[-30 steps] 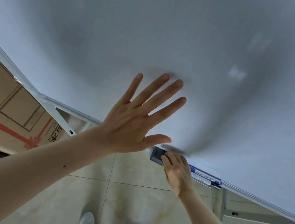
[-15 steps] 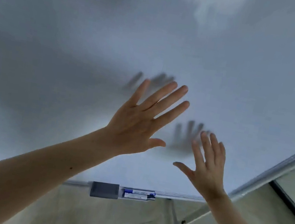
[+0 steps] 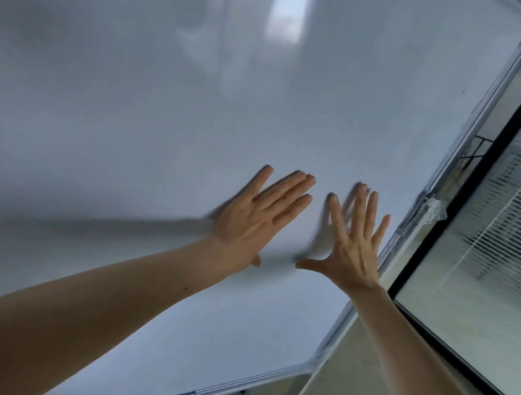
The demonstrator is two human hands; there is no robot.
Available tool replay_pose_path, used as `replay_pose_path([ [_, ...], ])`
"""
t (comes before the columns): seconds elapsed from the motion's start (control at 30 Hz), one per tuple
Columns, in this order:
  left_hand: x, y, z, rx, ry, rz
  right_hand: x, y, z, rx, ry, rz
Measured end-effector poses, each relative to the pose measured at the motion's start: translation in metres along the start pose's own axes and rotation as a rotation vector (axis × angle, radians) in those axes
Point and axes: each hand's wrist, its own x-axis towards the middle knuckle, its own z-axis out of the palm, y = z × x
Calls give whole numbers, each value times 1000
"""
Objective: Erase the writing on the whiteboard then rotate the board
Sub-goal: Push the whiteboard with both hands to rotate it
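Our fingers [image 3: 287,195] are spread apart, left hand [image 3: 253,220] and right hand [image 3: 352,248] flat on the clean whiteboard [image 3: 129,104].

Both bare arms reach forward and up to the whiteboard [image 3: 129,104]. The left hand [image 3: 257,216] and right hand [image 3: 353,245] lie flat against it, fingers spread, side by side near its right edge, holding nothing.

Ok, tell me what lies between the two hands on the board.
Nothing: in the head view only bare whiteboard shows between the left hand and right hand.
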Motion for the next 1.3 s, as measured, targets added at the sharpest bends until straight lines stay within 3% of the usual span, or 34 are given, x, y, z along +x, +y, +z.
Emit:
replay_pose_path([
  [0.57, 67, -26, 76, 14, 12, 13, 90, 8, 69, 154, -25, -85],
  [1.3, 210, -106, 257, 122, -158, -177, 330, 13, 261, 323, -78, -300],
])
